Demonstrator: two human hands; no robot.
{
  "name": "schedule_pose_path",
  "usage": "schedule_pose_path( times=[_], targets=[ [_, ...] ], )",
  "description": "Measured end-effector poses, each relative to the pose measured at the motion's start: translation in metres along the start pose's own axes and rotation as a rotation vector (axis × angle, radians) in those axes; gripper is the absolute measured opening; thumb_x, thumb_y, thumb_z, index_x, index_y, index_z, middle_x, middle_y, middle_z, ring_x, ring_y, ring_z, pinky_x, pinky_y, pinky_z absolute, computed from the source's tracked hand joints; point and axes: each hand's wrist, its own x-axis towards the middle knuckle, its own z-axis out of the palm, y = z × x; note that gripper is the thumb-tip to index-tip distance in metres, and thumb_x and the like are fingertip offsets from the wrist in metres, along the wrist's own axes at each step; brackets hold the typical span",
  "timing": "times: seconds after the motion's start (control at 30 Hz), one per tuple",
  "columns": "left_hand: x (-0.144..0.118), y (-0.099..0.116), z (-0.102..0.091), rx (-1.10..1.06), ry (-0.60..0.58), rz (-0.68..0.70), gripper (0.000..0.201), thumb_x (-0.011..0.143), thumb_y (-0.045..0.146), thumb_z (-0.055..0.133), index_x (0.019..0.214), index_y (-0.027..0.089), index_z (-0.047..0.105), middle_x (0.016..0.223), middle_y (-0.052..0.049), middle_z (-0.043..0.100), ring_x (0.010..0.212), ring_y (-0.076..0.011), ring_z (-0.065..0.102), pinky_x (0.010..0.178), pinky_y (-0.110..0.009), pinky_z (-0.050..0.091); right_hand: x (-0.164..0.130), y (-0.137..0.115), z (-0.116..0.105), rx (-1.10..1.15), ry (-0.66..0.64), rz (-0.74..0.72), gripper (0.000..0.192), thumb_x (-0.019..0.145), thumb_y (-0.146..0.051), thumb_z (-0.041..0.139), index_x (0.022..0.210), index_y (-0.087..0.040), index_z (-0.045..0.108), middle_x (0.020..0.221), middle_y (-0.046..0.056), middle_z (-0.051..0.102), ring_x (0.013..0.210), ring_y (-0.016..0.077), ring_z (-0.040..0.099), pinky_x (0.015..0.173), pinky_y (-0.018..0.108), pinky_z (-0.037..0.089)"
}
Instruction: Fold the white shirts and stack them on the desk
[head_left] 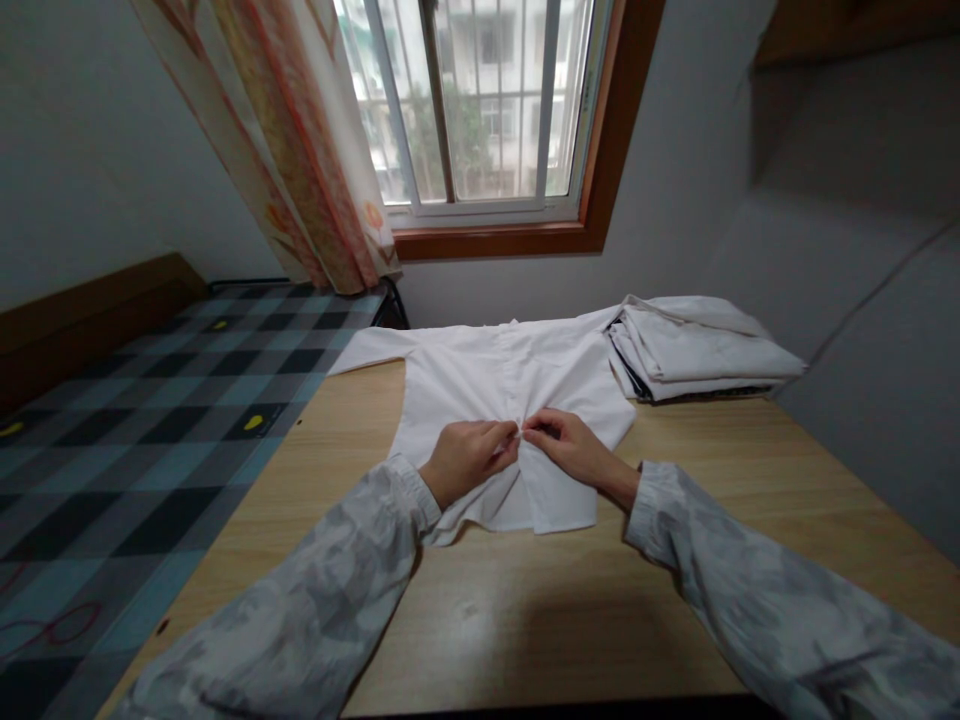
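Observation:
A white shirt point(465, 370) lies spread on the wooden table, front side up, its hem toward me and one sleeve stretched out to the left. My left hand point(472, 455) pinches the cloth at the front placket, fingers closed. Right beside it, my right hand point(566, 442) pinches the same spot with thumb and forefinger. The fingertips of both hands nearly meet, and folds fan out from there across the cloth. Any button between the fingers is too small to make out.
A stack of folded white clothes point(697, 350) stands at the table's back right, touching the shirt. Left of the wooden table point(480, 630) is a bed with a checked cover point(180, 430). A curtain point(300, 150) hangs by the barred window point(487, 110) behind.

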Motion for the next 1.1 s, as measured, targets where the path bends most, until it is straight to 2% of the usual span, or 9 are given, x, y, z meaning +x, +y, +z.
schedule_pose_path(
  times=[0.1, 0.2, 0.37, 0.47, 0.6, 0.7, 0.77, 0.9, 1.1],
  targets=[
    [0.000, -0.002, 0.000, -0.007, -0.041, -0.062, 0.015, 0.102, 0.029, 0.064, 0.099, 0.019, 0.075, 0.079, -0.003, 0.079, 0.068, -0.0168, 0.072, 0.062, -0.028, 0.043, -0.001, -0.003, 0.001, -0.033, 0.004, -0.016, 0.014, 0.097, -0.033, 0.071, 0.096, -0.021, 0.078, 0.092, 0.004, 0.077, 0.088, 0.0221, 0.070, 0.083, 0.035, 0.053],
    [0.002, -0.004, -0.002, -0.078, -0.069, -0.243, 0.015, 0.100, 0.029, 0.066, 0.094, 0.020, 0.076, 0.077, -0.003, 0.078, 0.067, -0.0168, 0.070, 0.063, -0.028, 0.042, -0.004, -0.008, 0.000, -0.101, 0.019, -0.041, 0.014, 0.099, -0.031, 0.068, 0.096, -0.021, 0.077, 0.092, 0.004, 0.076, 0.088, 0.0222, 0.069, 0.083, 0.036, 0.052],
    [0.003, -0.012, -0.007, -0.210, -0.086, -0.440, 0.018, 0.101, 0.034, 0.064, 0.098, 0.022, 0.078, 0.081, -0.001, 0.078, 0.070, -0.0162, 0.069, 0.067, -0.028, 0.044, -0.012, -0.008, -0.018, -0.235, 0.030, -0.150, 0.017, 0.105, -0.030, 0.059, 0.113, -0.024, 0.073, 0.111, 0.008, 0.076, 0.106, 0.0258, 0.068, 0.097, 0.042, 0.052],
    [-0.004, -0.021, -0.015, -0.297, -0.135, -0.399, 0.019, 0.102, 0.036, 0.063, 0.105, 0.023, 0.077, 0.087, -0.001, 0.077, 0.073, -0.0158, 0.068, 0.070, -0.028, 0.048, -0.025, 0.001, -0.045, -0.388, 0.087, -0.200, 0.020, 0.105, -0.028, 0.058, 0.121, -0.023, 0.068, 0.118, 0.011, 0.073, 0.112, 0.0289, 0.066, 0.102, 0.046, 0.052],
    [-0.021, -0.031, -0.043, -0.352, -0.177, -0.305, 0.024, 0.101, 0.045, 0.067, 0.108, 0.022, 0.072, 0.100, -0.005, 0.074, 0.080, -0.0173, 0.068, 0.079, -0.030, 0.053, -0.055, 0.014, -0.088, -0.647, 0.193, -0.182, 0.018, 0.103, -0.031, 0.061, 0.119, -0.022, 0.064, 0.116, 0.013, 0.070, 0.112, 0.0330, 0.065, 0.103, 0.052, 0.051],
    [-0.028, -0.028, -0.065, -0.379, -0.214, -0.167, 0.044, 0.090, 0.052, 0.080, 0.119, 0.023, 0.067, 0.119, -0.009, 0.072, 0.099, -0.0230, 0.071, 0.093, -0.036, 0.055, -0.079, 0.013, -0.109, -0.765, 0.180, -0.200, 0.019, 0.100, -0.036, 0.068, 0.113, -0.023, 0.062, 0.114, 0.013, 0.069, 0.113, 0.0345, 0.064, 0.102, 0.052, 0.051],
    [-0.029, -0.022, -0.074, -0.408, -0.277, -0.067, 0.049, 0.086, 0.049, 0.083, 0.123, 0.023, 0.065, 0.127, -0.011, 0.070, 0.110, -0.0260, 0.070, 0.100, -0.038, 0.055, -0.089, 0.006, -0.112, -0.802, 0.139, -0.230, 0.020, 0.099, -0.039, 0.071, 0.107, -0.023, 0.062, 0.109, 0.012, 0.069, 0.110, 0.0341, 0.064, 0.101, 0.052, 0.051],
    [-0.025, -0.015, -0.074, -0.388, -0.402, -0.039, 0.019, 0.094, 0.032, 0.071, 0.112, 0.024, 0.070, 0.116, -0.007, 0.072, 0.103, -0.0226, 0.070, 0.092, -0.033, 0.055, -0.096, -0.010, -0.103, -0.788, 0.005, -0.269, 0.026, 0.096, -0.046, 0.076, 0.101, -0.024, 0.064, 0.101, 0.011, 0.070, 0.098, 0.0307, 0.065, 0.091, 0.048, 0.054],
    [-0.024, -0.018, -0.065, -0.304, -0.397, -0.058, 0.010, 0.099, 0.028, 0.064, 0.103, 0.025, 0.073, 0.104, -0.005, 0.074, 0.093, -0.0195, 0.071, 0.082, -0.028, 0.052, -0.090, -0.010, -0.091, -0.744, -0.027, -0.250, 0.043, 0.093, -0.046, 0.080, 0.128, -0.025, 0.068, 0.134, 0.015, 0.070, 0.124, 0.0356, 0.064, 0.110, 0.054, 0.051]
  ],
)
